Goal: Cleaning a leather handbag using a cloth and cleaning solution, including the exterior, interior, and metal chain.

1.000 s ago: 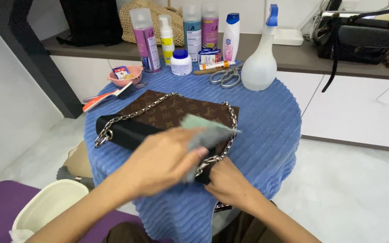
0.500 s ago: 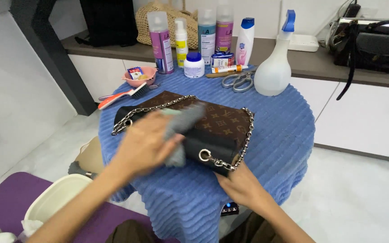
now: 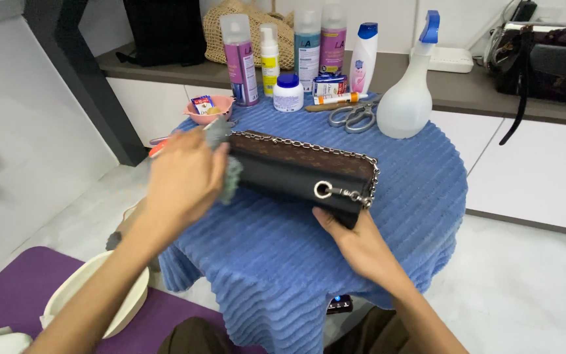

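A dark brown patterned handbag (image 3: 299,169) with a black side and a silver chain stands tilted on its edge on the blue ribbed cloth (image 3: 309,262) of a round table. My left hand (image 3: 185,180) presses a grey-green cloth (image 3: 227,167) against the bag's left end. My right hand (image 3: 352,239) props the bag from below at its right end, next to a metal ring. The chain runs along the bag's top edge.
Behind the bag stand several bottles (image 3: 240,59), a white jar (image 3: 287,93), scissors (image 3: 355,117), a spray bottle (image 3: 409,92) and a pink bowl (image 3: 209,108). A black bag (image 3: 545,62) lies on the counter. A cream basin (image 3: 109,301) sits on a purple mat at lower left.
The bag has been tipped up from lying flat onto its edge. My left hand with the cloth slid from the bag's top to its left end.
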